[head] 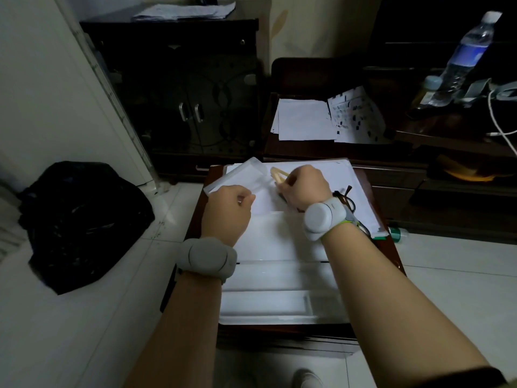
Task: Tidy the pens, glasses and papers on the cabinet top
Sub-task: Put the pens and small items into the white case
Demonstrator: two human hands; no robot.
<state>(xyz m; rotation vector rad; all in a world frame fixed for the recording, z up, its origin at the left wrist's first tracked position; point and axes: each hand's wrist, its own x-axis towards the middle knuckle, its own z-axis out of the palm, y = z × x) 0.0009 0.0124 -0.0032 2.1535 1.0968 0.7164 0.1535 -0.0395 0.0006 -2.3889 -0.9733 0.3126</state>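
A small dark cabinet in front of me carries a stack of white papers and a clear plastic tray. My left hand grips a translucent plastic case tilted over the cabinet's far left corner. My right hand pinches tan, stick-like pens lying on the papers. Dark-framed glasses lie on the papers just right of my right wrist, partly hidden by the wristband.
More papers lie on a dark low unit behind. A water bottle and white cable are at the far right. A black bag sits on the tiled floor left. A tall dark cabinet holds papers.
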